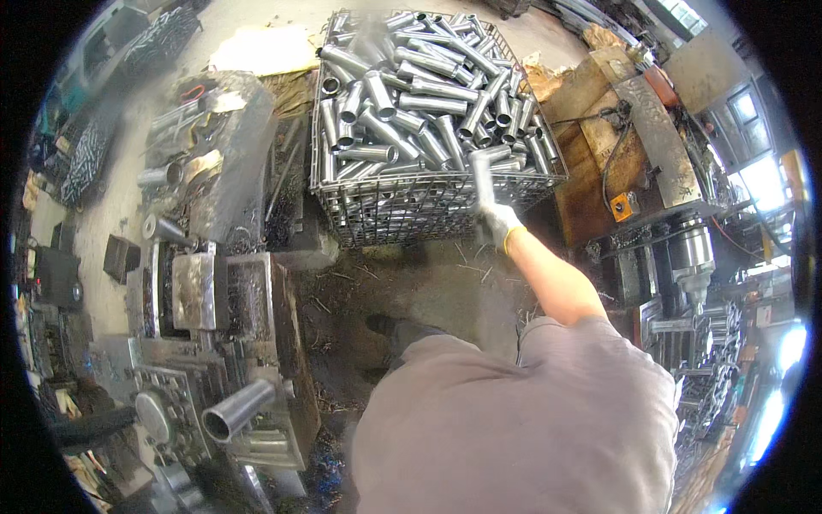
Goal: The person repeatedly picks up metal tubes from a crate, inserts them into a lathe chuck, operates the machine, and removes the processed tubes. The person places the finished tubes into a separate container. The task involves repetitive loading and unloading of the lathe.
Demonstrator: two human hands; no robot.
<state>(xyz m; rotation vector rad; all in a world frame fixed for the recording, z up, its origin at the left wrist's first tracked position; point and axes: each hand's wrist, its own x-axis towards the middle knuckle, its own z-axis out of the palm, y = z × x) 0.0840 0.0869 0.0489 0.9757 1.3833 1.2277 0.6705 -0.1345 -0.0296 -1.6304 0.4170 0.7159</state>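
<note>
My right hand [497,224], in a pale glove with a yellow cuff, reaches forward to the near side of a wire mesh basket [402,210]. Its fingers are closed round the lower end of a shiny metal tube [483,177], which stands roughly upright and slightly blurred in front of the basket's near rim. Heaped inside are many similar metal tubes [432,88], several with flared ends, lying in all directions. Whether the held tube touches the pile I cannot tell. My left hand is out of view.
At left stands a greasy machine with a metal block [195,291] and a tube [238,409] sticking out of it. A worn bench [227,163] holds rags and tools. To the right are a stained machine table [591,146] and a spindle [692,257]. Metal scraps litter the floor [411,283].
</note>
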